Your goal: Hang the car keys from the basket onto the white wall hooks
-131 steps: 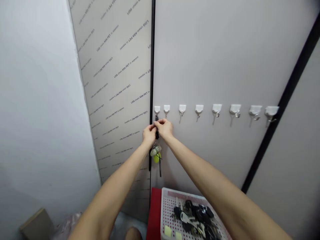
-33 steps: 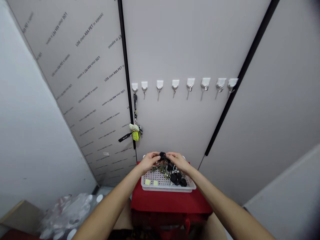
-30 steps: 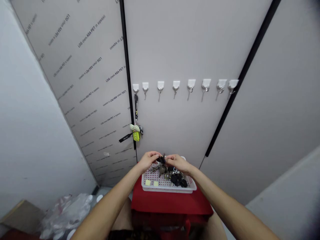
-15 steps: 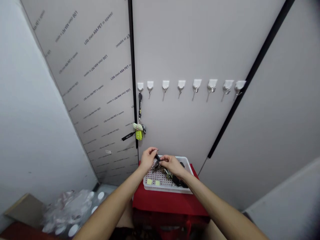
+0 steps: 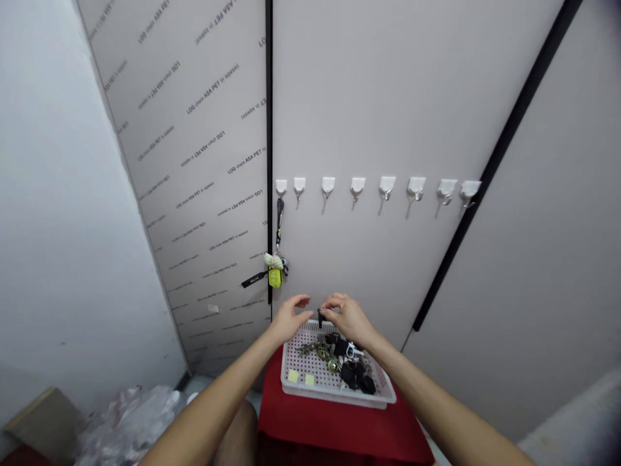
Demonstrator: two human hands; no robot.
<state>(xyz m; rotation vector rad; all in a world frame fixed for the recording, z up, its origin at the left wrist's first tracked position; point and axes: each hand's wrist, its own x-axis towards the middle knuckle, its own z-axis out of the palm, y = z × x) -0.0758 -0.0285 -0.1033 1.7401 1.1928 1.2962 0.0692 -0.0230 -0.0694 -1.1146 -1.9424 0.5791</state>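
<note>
left hand [image 5: 291, 317]: half open, holds nothing that i can see
right hand [image 5: 347, 318]: fingers curved just beside small black key [image 5: 319, 318], cannot tell if it has hold
other keys [image 5: 347, 366]: lying inside white plastic basket [image 5: 334, 399], on red cloth [image 5: 339, 430]

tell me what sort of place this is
Probably a narrow storage nook or closet used for keeping keys: a row of white stick-on hooks runs along a grey panel, a lanyard keyring hangs from the first hook, and a white perforated basket of keys sits below.
</note>
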